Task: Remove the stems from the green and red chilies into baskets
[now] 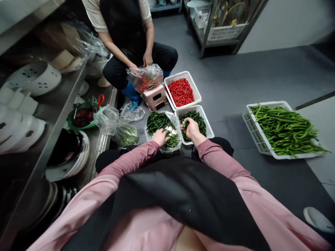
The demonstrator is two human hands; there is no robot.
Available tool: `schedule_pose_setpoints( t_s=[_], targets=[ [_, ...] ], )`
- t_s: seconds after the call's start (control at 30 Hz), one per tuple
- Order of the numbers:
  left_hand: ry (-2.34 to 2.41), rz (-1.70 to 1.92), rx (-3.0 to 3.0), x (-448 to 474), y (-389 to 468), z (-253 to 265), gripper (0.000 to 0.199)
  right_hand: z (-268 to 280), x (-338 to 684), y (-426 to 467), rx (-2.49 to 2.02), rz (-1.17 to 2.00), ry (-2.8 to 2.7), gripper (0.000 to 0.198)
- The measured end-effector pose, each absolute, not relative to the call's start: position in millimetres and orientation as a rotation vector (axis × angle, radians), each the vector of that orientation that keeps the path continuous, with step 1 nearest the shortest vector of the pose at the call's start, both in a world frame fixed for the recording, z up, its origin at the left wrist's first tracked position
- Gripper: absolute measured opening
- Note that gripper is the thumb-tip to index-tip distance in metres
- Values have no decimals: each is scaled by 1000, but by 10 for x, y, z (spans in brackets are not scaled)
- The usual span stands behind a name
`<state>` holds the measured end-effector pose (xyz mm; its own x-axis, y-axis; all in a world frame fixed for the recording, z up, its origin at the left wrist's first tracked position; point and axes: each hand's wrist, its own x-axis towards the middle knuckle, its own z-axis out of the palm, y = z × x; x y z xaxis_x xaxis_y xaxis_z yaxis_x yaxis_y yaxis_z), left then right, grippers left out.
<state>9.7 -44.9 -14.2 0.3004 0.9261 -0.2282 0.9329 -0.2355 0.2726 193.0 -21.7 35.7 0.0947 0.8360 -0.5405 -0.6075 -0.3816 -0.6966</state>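
My left hand [160, 138] is over the clear plastic bag [178, 134], which stands open and is filled with dark green chilies [158, 121]. Its fingers are curled closed beside the chilies and small green stems; what they pinch, if anything, I cannot make out. Held in my closed right hand [192, 129] are a few green chilies [186, 124]. That hand is above a white plastic basket [210, 131], where more green chilies [199, 120] lie.
Beyond, a white basket [198, 93] holds red chilies [181, 92]. A co-worker [123, 31] handles a bag of red chilies [148, 79] on a pink stool [154, 99]. Long green peppers [285, 129] fill a basket on the right. A metal shelf [60, 111] with dishes runs along the left.
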Motion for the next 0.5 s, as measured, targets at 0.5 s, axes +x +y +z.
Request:
schedule_pose_setpoints(
  t_s=[0.5],
  targets=[
    [1927,-28,1514,946,499,-602,71,442,2071,46,-1083,1563,-427,12]
  ],
)
